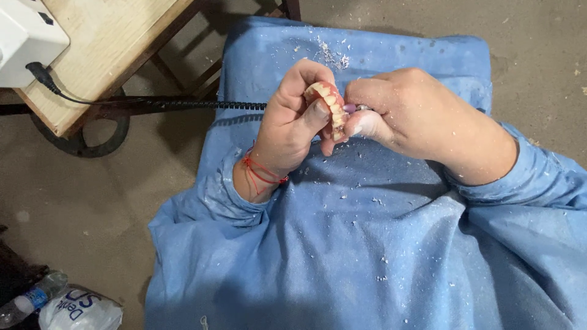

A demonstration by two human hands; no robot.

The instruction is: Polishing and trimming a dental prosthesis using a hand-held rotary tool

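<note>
Trimming a denture [328, 101] over the lap, the person is holding the work at about the twelve o'clock side of the view, just above the middle. The left hand [292, 119] is clenched around the denture, thumb pressing across the row of teeth and fingers curling behind the pink base, so the arch is standing on edge with its teeth facing the other hand. The right hand [397, 110] is grasping a rotary handpiece [361, 108], of which only a short metal end and a small rounded bur [349, 107] are showing; the bur is lying against or just beside the denture's edge, and which one is hard to tell.

A coiled black cord [202, 104] is running off toward nine o'clock, passing under a wooden table [104, 43] where a white box [24, 33] is sitting at ten o'clock. White shavings [333, 56] are dusting the blue gown [367, 244], both hands and the floor.

Doing this well seems to call for keeping the two hands braced together, as they are now, so the bur is meeting the base lightly and not skating onto the teeth. The left thumb is sitting very near the bur, which looks like the main risk. At seven o'clock a plastic bottle [33, 297] and a white bag [79, 310] are lying on the floor.
</note>
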